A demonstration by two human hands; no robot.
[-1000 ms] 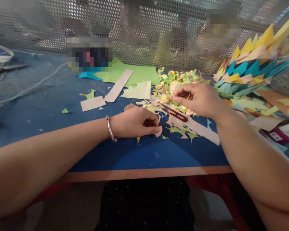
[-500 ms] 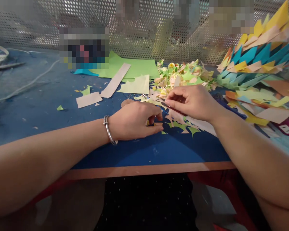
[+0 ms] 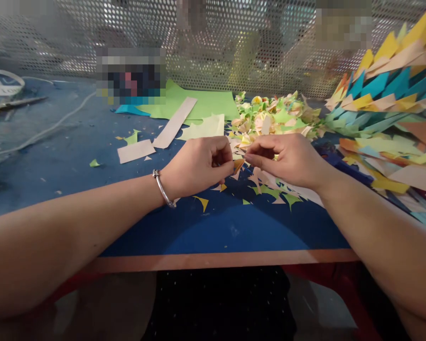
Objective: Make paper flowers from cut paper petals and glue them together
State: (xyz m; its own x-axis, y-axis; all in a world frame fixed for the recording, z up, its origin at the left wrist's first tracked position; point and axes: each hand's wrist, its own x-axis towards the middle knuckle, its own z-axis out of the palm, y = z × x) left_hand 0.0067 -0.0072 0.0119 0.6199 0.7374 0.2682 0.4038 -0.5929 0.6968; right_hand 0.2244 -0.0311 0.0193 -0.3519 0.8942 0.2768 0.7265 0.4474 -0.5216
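My left hand (image 3: 202,163), with a silver bangle at the wrist, pinches a small orange paper piece (image 3: 238,166) between thumb and forefinger. Close by on the right, my right hand (image 3: 287,154) has its fingertips pressed together near that piece. Whatever it holds, if anything, is too small or hidden to name. Under and around both hands lie pink and green paper scraps (image 3: 270,191). A yellow paper scrap (image 3: 202,203) rests on the blue table below my left hand.
Behind my hands is a heap of curled paper pieces (image 3: 266,121). Green paper sheets (image 3: 213,102) and pale strips (image 3: 175,123) lie left of it. A layered paper model (image 3: 386,90) stands at right, with cut paper (image 3: 390,151) before it. A perforated metal screen (image 3: 206,57) backs the table.
The thin dark tool in my right hand no longer shows. My left hand has risen slightly, its fingers now closed on an orange piece. A yellow scrap has come into sight below it.
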